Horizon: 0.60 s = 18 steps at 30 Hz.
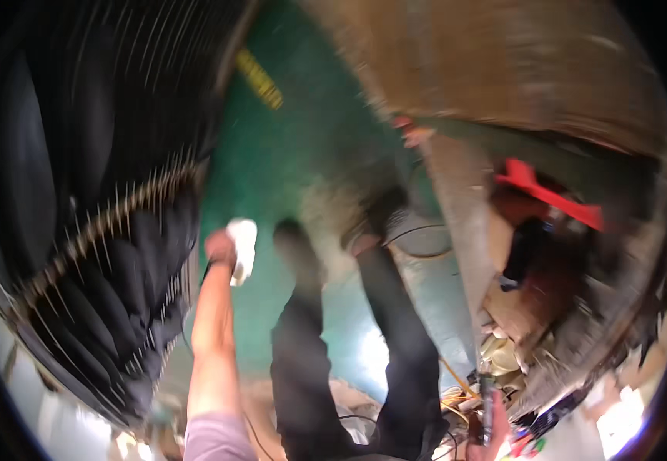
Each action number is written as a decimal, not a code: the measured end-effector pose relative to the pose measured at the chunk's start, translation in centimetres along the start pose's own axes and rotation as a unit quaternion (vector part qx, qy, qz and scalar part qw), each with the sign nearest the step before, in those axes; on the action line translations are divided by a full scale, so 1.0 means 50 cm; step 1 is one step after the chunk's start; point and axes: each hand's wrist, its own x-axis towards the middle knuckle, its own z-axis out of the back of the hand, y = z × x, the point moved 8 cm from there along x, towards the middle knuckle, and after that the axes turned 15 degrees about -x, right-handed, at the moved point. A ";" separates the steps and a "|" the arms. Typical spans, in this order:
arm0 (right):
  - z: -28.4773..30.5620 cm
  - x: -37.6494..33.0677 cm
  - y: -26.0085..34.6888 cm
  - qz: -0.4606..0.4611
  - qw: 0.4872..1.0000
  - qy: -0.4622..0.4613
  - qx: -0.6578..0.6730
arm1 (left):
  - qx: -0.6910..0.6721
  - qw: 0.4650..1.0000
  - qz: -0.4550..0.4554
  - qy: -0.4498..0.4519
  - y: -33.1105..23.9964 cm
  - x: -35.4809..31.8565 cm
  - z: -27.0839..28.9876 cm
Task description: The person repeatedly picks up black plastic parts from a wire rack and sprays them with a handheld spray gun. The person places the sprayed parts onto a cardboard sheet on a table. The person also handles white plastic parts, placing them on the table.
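a person in dark trousers (302, 376) stands on a green floor (310, 146) to the right of a tall rack (114, 213) lined with thin pale prongs and hung with black pieces (106, 284), the left arm reaching out close beside it. the left hand (220, 246), near the rack's right edge, grips a small white object (244, 250), its fingers apparently wrapped around the near side, though blur hides the fingertips. the right hand (495, 432), low and well to the right of the rack, is at a dark slim object (488, 399); whether its fingers are spread or pressed together cannot be told. farther right of the rack, across the floor, an open brown box (456, 200) has a bright red piece (556, 196) over its contents. as far as can be judged, the white object is already in hand, lifted clear of the floor and not yet set down; how much handling is left for either object does not show.
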 end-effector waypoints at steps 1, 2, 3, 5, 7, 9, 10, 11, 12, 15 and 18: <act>-0.042 -0.019 -0.050 -0.045 0.974 0.054 0.215 | -0.066 0.997 -0.015 -0.023 0.037 -0.028 -0.007; -0.034 -0.027 -0.042 -0.038 0.962 0.061 0.263 | -0.145 0.985 -0.057 -0.076 -0.002 -0.091 0.018; -0.016 -0.033 -0.033 0.041 0.970 0.075 0.226 | -0.296 0.946 -0.110 -0.072 0.009 -0.160 0.049; 0.052 -0.062 -0.031 0.145 0.973 0.004 0.181 | -0.309 0.938 -0.155 -0.027 -0.042 -0.226 0.113; 0.073 -0.103 -0.049 0.120 0.979 0.000 0.163 | -0.266 0.946 -0.185 -0.021 -0.079 -0.305 0.246; 0.095 -0.160 -0.070 0.102 0.978 -0.022 0.182 | -0.232 0.951 -0.202 -0.041 -0.123 -0.426 0.401; 0.109 -0.194 -0.079 0.090 0.970 -0.048 0.220 | -0.381 0.897 -0.188 -0.121 -0.129 -0.503 0.491; 0.122 -0.227 -0.085 0.081 0.961 -0.073 0.256 | -0.446 0.874 -0.157 -0.109 -0.162 -0.601 0.585; 0.142 -0.264 -0.087 0.069 0.953 -0.098 0.277 | -0.543 0.811 -0.195 -0.101 -0.176 -0.652 0.644; 0.114 -0.301 -0.121 0.046 0.932 -0.160 0.321 | -0.638 0.730 -0.222 -0.103 -0.214 -0.768 0.741; 0.113 -0.332 -0.127 0.035 0.918 -0.178 0.352 | -0.752 0.631 -0.177 -0.079 -0.216 -0.874 0.836</act>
